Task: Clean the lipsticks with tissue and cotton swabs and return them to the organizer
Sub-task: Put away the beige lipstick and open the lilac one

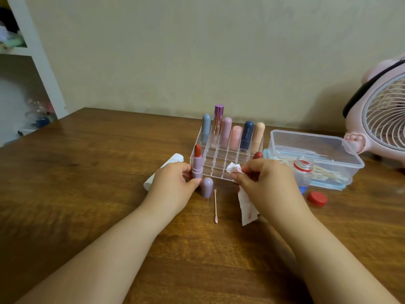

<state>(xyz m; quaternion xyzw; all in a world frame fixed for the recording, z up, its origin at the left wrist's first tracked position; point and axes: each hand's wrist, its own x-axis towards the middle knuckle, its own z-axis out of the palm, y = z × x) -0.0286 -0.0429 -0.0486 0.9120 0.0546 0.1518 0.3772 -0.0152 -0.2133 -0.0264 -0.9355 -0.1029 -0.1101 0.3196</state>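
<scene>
Head view, centre of frame: the left hand (173,178) grips 1 uncapped mauve lipstick with red bullet (197,165) upright before the clear acrylic organizer (219,165), the right hand (260,178) pinches a stained white tissue (245,205); wiping seems underway, needing tissue brought to tube.

We had a single view, from a camera worn on the head, looking forward and down over both forearms at a wooden table (98,172). It sat close above the near edge, so the arms filled the lower frame. The wide lens reached to the wall (175,51) behind, a shelf (32,51) at left and a fan (381,119) at right.
</scene>
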